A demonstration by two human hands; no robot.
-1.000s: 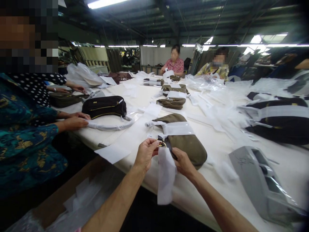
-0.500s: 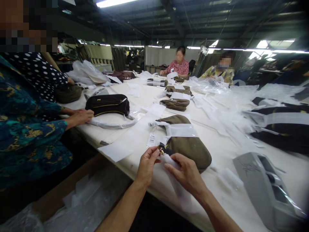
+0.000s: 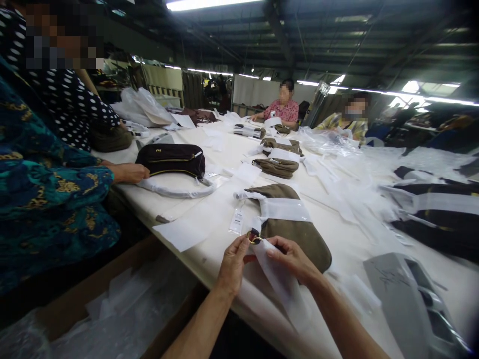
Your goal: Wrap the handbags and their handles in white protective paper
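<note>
An olive handbag (image 3: 295,232) lies on the table in front of me, a white paper band (image 3: 286,209) around it and its handle wrapped in white. At its near left end, my left hand (image 3: 235,262) pinches a gold metal ring (image 3: 253,239) fixed to a dark tab. My right hand (image 3: 294,257) is closed on a strip of white tissue paper (image 3: 282,279) right beside the ring; the strip hangs down over the table edge. Left of the bag lies a white hang tag (image 3: 236,221).
A grey tape dispenser (image 3: 400,299) stands at the right. Co-worker's hand (image 3: 130,173) touches a dark handbag (image 3: 172,160) on the left. More olive bags (image 3: 277,167) lie farther back, and black bags (image 3: 437,209) at the right. Below the edge is a box of plastic wrap (image 3: 123,309).
The ring has turned to face me and shows more clearly. The tissue strip is spread flatter, and my right hand has shifted slightly. A co-worker's hand at the left has moved on the dark bag.
</note>
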